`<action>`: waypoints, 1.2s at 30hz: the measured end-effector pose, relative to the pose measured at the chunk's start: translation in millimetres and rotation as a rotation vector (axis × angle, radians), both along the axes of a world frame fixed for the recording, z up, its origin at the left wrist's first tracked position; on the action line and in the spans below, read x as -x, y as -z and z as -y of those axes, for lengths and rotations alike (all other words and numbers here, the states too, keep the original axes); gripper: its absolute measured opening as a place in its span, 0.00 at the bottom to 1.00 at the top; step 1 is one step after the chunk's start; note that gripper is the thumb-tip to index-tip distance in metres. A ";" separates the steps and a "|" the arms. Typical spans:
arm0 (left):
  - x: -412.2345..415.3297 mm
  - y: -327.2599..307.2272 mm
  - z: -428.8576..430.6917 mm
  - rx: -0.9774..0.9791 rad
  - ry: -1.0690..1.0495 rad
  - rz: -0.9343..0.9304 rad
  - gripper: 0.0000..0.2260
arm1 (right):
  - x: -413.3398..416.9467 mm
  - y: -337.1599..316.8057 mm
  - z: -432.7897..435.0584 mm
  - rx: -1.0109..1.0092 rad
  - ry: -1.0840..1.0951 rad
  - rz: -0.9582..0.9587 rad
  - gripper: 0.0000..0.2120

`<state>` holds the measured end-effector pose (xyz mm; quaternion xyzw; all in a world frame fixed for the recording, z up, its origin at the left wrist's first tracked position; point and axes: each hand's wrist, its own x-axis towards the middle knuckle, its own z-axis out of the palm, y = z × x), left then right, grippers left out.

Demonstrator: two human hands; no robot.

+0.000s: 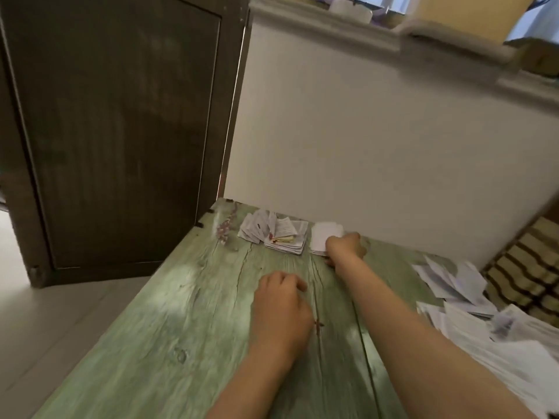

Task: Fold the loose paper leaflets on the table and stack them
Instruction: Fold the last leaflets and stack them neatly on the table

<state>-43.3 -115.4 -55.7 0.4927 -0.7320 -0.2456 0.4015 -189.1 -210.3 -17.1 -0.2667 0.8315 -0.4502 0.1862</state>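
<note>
A white folded leaflet lies at the far edge of the green wooden table, just right of a fanned stack of folded leaflets. My right hand is stretched out to it, and its curled fingers hold the leaflet's right edge; motion blur hides the exact grip. My left hand rests on the middle of the table with loosely curled fingers and holds nothing. A heap of loose unfolded leaflets covers the table's right side.
A pale wall rises right behind the table's far edge. A dark wooden door stands to the left, with light floor below it. A small purplish sprig lies left of the stack. A woven striped surface shows at the far right.
</note>
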 end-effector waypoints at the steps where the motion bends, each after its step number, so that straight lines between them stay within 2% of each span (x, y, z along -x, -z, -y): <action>1: -0.1 0.9 -0.6 0.002 0.003 0.004 0.13 | -2.3 -0.6 1.9 -0.070 -0.013 -0.056 0.22; 3: -0.5 0.7 -0.5 0.012 0.006 0.024 0.12 | -3.2 -3.0 3.8 -0.205 -0.032 -0.152 0.25; 7: 0.0 1.1 -0.5 0.011 0.015 0.037 0.13 | 3.9 -2.3 5.6 -0.305 -0.069 -0.148 0.23; 18: -0.5 -2.0 -1.8 -0.008 0.016 0.037 0.14 | 29.1 -3.2 11.1 -0.105 -0.071 0.007 0.19; 22: -2.7 -4.4 -0.5 0.016 0.018 0.103 0.15 | 32.3 -19.8 -5.4 -0.053 -0.155 -0.033 0.06; 25: -3.4 -7.7 -11.4 0.058 0.042 0.209 0.15 | 38.2 -47.3 -44.7 -0.086 -0.280 -0.067 0.05; 28: 0.5 -17.2 -33.8 0.058 0.064 0.238 0.16 | 45.9 -84.3 -107.5 -0.221 -0.544 -0.139 0.02; 30: 5.7 -24.8 -41.9 0.023 0.058 0.187 0.15 | 55.7 -100.1 -146.2 -0.348 -0.684 -0.200 0.07; 33: 30.1 -48.8 -82.4 -0.010 0.118 0.035 0.13 | 77.6 -122.2 -220.0 -0.516 -0.687 -0.352 0.12; 36: 56.7 -68.7 -137.7 -0.121 0.295 -0.089 0.12 | 95.8 -129.2 -282.9 -0.515 -0.630 -0.403 0.12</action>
